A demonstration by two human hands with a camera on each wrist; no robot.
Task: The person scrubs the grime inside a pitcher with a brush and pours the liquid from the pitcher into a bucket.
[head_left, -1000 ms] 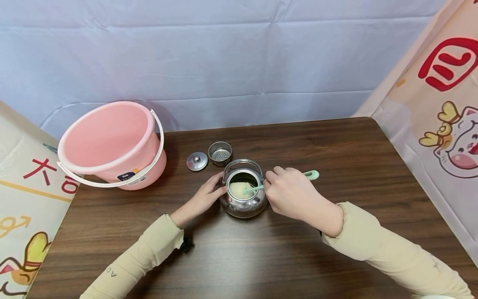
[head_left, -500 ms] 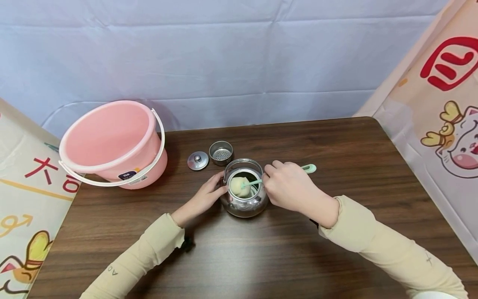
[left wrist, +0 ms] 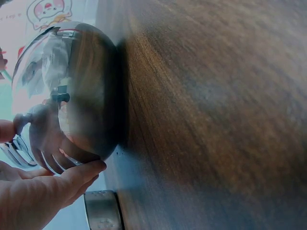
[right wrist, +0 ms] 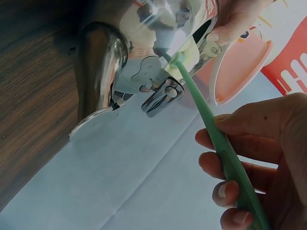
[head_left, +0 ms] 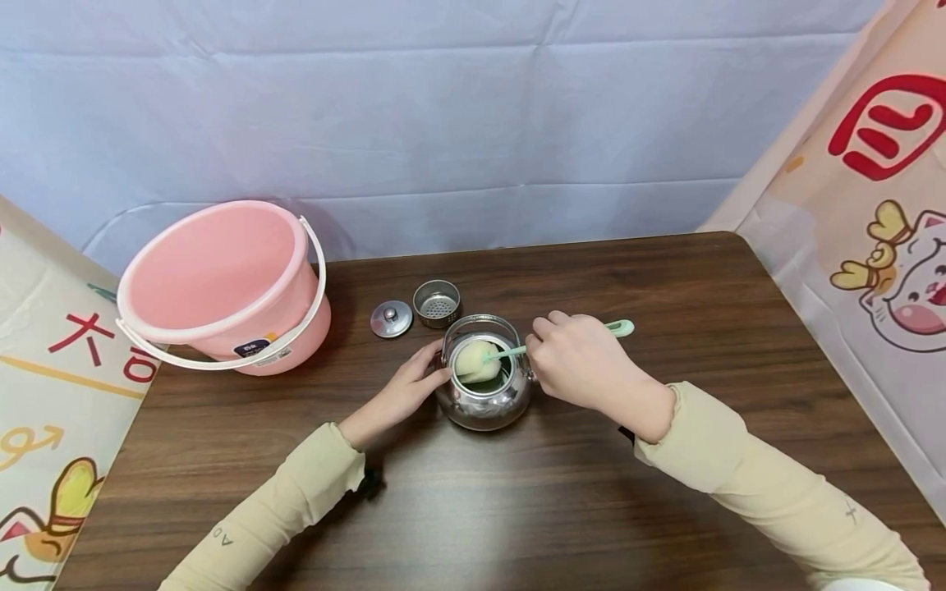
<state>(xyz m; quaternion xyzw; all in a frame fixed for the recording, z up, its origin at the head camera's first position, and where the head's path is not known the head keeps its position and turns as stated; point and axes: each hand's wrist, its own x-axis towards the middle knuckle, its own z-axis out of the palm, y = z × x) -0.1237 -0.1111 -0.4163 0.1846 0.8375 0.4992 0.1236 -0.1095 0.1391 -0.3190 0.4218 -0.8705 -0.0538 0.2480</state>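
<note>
Left of the kettle [head_left: 484, 412], brush head [head_left: 475, 361] in its mouth [head_left: 484, 395], come strainer [head_left: 437, 309], lid [head_left: 391, 319], then bucket [head_left: 222, 271].

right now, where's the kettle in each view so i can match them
Head: kettle, just below centre.
Left wrist: kettle, upper left.
Right wrist: kettle, top, left of centre, cut off by the upper edge.
Shared landmark: left hand, at the kettle's side in all three.

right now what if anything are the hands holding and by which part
The right hand grips the green sponge brush by its handle; the left hand touches the side of the kettle.
</note>
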